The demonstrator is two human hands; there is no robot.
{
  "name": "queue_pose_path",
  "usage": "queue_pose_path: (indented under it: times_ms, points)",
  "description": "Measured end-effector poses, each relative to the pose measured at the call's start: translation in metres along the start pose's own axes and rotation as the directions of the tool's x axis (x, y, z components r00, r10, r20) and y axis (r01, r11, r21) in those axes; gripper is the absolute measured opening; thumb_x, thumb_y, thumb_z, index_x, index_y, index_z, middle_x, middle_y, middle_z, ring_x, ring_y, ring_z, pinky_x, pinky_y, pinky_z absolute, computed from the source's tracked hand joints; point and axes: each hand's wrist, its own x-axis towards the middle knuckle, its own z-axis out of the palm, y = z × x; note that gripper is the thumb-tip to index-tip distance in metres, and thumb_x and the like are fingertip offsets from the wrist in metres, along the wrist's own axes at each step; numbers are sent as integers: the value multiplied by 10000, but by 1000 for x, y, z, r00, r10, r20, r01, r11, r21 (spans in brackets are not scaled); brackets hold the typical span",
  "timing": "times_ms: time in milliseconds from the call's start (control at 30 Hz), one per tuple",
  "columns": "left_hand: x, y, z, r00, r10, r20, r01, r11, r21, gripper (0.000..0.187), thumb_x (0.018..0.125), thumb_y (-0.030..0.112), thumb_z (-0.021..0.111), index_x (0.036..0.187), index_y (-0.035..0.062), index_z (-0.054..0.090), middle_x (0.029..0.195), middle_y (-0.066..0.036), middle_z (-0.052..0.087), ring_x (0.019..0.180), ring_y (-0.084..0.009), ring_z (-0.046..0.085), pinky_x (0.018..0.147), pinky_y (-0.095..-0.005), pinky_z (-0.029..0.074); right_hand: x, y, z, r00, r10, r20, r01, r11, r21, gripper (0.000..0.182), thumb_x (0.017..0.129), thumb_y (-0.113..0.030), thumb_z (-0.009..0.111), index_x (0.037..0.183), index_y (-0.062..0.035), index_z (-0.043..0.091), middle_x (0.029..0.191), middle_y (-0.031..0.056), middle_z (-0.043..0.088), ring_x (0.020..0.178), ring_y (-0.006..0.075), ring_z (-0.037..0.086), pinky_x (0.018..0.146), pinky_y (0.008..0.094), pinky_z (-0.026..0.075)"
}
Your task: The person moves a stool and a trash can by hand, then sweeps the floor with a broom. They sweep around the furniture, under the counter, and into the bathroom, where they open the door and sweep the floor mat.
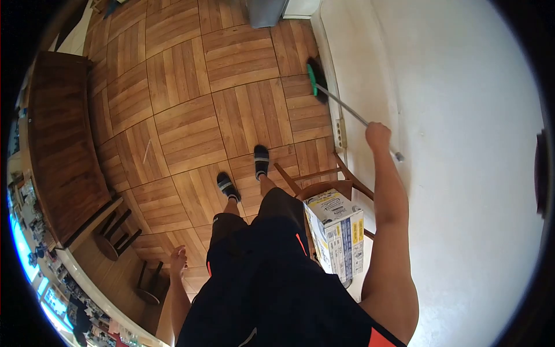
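My right hand (378, 136), with the arm stretched forward along the white wall, is closed around the grey handle of a broom (347, 108). A short end of the handle sticks out behind the fist. The green broom head (313, 78) with its dark bristles is down at the floor's edge, by the foot of the wall. My left hand (178, 260) hangs at my side, fingers loosely bent and apart, with nothing in it. Below it lies the wood-patterned floor (248, 110).
A printed cardboard box (341, 231) rests on a wooden chair (325, 188) beside my right leg. A power strip (340, 134) is at the wall. Dark wooden furniture (63, 144) and stools (113, 234) line the left. A grey bin-like object (265, 14) stands ahead.
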Motion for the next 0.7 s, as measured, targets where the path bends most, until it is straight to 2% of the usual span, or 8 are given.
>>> queue_pose_path:
  times_ms: [100,233,333,400,467,567,600,700]
  points:
    - [-6,0,10,999,41,-17,-41,999,12,288,906,257,522,1164,134,556,573,19,445,449,-70,400,388,-236,346,10,26,-8,999,-7,32,7,1000,3,222,867,-184,471,800,-79,655,745,127,656,704,302,655,623,412,522]
    - [-15,-7,19,992,-125,-25,126,992,14,315,901,258,529,1190,136,546,593,12,461,463,-76,415,392,-237,352,-10,92,-79,999,32,41,-31,999,-30,178,853,-235,526,828,-101,641,754,104,658,721,277,657,604,416,516]
    - [-21,7,26,989,-143,-39,145,987,68,314,901,256,530,1190,135,548,594,12,464,465,-76,416,398,-234,353,29,87,-45,999,26,-45,-29,998,-55,175,816,-163,517,742,-81,652,690,117,653,662,286,658,587,422,513]
    - [-30,29,33,990,-134,-43,135,990,28,311,902,255,531,1185,131,552,597,11,472,466,-76,422,406,-232,358,69,55,36,982,-94,-166,75,990,-117,199,818,-148,495,715,-110,661,666,111,647,634,275,651,570,402,508]
    - [-27,33,30,997,-59,-40,59,998,1,300,906,251,525,1172,118,558,606,9,483,468,-74,425,404,-233,358,59,10,10,993,-82,-81,76,995,-71,175,825,-157,510,731,-105,648,680,110,647,645,287,650,570,405,505]
    - [-33,32,17,996,-29,-82,18,992,-128,290,905,232,523,1161,103,564,611,6,498,476,-74,447,396,-236,367,15,60,-27,996,4,-84,10,987,158,154,854,-189,510,800,-104,627,723,119,650,690,324,647,588,417,510]
    - [-35,28,19,995,-30,-93,11,981,-195,287,904,224,523,1159,98,565,612,5,503,479,-74,457,393,-238,372,-4,71,-52,998,66,7,-66,984,167,160,871,-209,501,834,-99,611,744,134,649,721,337,643,610,430,510]
    - [-21,-7,20,993,-70,-91,66,997,-37,279,890,208,533,1140,92,577,596,-4,505,475,-90,478,390,-246,397,-43,71,-84,977,193,91,-209,951,228,187,898,-234,481,929,-86,590,780,173,643,794,358,629,673,471,499]
